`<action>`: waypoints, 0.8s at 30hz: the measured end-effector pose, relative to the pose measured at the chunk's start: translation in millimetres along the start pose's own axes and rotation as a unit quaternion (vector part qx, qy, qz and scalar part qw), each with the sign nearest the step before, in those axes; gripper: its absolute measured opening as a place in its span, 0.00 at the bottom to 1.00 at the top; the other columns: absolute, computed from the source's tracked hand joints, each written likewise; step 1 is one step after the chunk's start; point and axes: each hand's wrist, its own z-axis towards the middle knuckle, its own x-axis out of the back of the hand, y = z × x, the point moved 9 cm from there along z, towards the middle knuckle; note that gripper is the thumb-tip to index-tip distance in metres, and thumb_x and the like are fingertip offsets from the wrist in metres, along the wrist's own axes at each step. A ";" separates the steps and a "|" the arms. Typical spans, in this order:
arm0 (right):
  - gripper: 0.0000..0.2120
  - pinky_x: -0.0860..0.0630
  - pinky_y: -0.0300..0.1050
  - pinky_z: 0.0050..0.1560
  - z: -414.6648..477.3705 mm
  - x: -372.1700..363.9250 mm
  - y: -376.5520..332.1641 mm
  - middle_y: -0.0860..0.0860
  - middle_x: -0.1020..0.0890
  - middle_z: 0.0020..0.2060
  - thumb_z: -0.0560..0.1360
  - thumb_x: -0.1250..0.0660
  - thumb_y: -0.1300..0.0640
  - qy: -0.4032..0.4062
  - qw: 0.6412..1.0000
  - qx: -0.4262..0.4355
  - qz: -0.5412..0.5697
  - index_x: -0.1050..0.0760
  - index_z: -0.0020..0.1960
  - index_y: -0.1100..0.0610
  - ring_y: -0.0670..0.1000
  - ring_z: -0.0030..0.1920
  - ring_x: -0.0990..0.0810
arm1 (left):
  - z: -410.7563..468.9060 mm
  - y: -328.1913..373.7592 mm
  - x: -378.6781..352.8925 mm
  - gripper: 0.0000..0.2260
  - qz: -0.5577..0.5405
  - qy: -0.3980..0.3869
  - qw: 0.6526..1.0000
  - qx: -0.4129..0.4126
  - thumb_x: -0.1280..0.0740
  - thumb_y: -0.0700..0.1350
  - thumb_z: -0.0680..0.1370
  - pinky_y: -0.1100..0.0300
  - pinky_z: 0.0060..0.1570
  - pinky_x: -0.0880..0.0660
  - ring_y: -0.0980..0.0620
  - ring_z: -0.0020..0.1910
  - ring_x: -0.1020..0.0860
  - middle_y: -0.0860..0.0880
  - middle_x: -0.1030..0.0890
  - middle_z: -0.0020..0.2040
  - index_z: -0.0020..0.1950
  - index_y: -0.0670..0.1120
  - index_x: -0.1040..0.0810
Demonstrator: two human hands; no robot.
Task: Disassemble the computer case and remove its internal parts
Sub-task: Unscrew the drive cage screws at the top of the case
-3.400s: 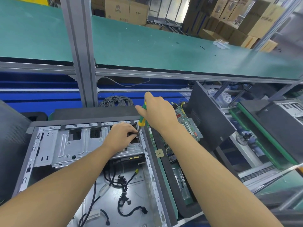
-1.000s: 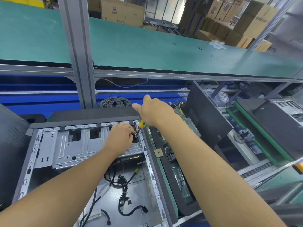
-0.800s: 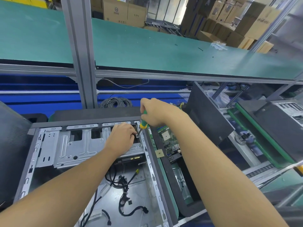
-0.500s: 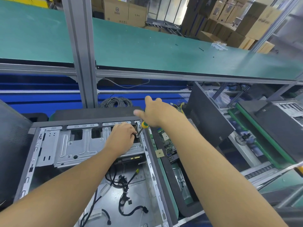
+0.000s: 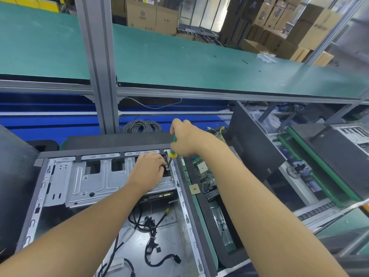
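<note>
Screwdriver (image 5: 173,154) upright in my right hand (image 5: 187,139): my fingers are curled round its green handle, the yellow collar shows just below my fist, and the one steel shaft runs down to the far right corner of the open computer case (image 5: 180,198). My left hand (image 5: 149,169) lies on the silver drive cage (image 5: 93,184) at that same corner, its fingers bent down beside the shaft tip; whether they pinch anything there I cannot tell. The one case lies on its side right before me, open face up, with one drive cage across its far end and a tangle of black cables (image 5: 150,222) loose on its floor nearer to me. Just beside the case on my right lies one green motherboard (image 5: 201,170), and past that one dark side panel (image 5: 253,148) leans tilted. One coil of grey cable (image 5: 142,125) sits behind the case. One grey aluminium post (image 5: 97,66) rises in front of one long green conveyor belt (image 5: 189,60), with stacked cardboard boxes (image 5: 151,17) beyond it.
</note>
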 end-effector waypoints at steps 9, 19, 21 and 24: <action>0.11 0.30 0.51 0.39 6.7 7.2 6.0 0.55 0.26 0.44 0.85 0.45 0.50 0.087 0.996 -0.020 -0.029 0.37 0.57 0.59 0.58 0.42 0.26 | -0.1 -0.6 -1.1 0.14 0.011 -0.003 1.000 0.002 0.40 0.43 0.80 0.55 0.64 0.35 0.55 0.60 0.26 0.58 0.19 0.56 0.56 0.51 0.16; 0.23 0.30 0.52 0.44 0.4 1.1 4.6 0.58 0.31 0.61 0.82 0.40 0.44 0.016 0.999 -0.040 -0.020 0.39 0.69 0.57 0.59 0.46 0.27 | -1.0 1.0 1.6 0.13 0.001 0.008 1.000 0.000 0.39 0.42 0.80 0.55 0.62 0.35 0.54 0.58 0.25 0.57 0.18 0.54 0.54 0.50 0.15; 0.29 0.30 0.52 0.43 -1.1 7.1 10.7 0.57 0.26 0.55 0.83 0.47 0.38 0.050 0.995 -0.081 -0.039 0.42 0.74 0.58 0.60 0.47 0.25 | -0.8 0.9 1.0 0.13 0.001 0.006 1.000 0.001 0.39 0.42 0.80 0.56 0.63 0.35 0.55 0.58 0.25 0.57 0.18 0.54 0.54 0.50 0.15; 0.17 0.30 0.51 0.40 3.3 8.4 6.8 0.55 0.24 0.46 0.86 0.49 0.45 0.079 0.994 -0.046 -0.053 0.36 0.65 0.58 0.59 0.44 0.24 | -0.2 -0.6 -0.3 0.13 0.003 0.001 1.000 0.002 0.40 0.43 0.80 0.56 0.63 0.35 0.55 0.59 0.25 0.57 0.18 0.55 0.55 0.51 0.16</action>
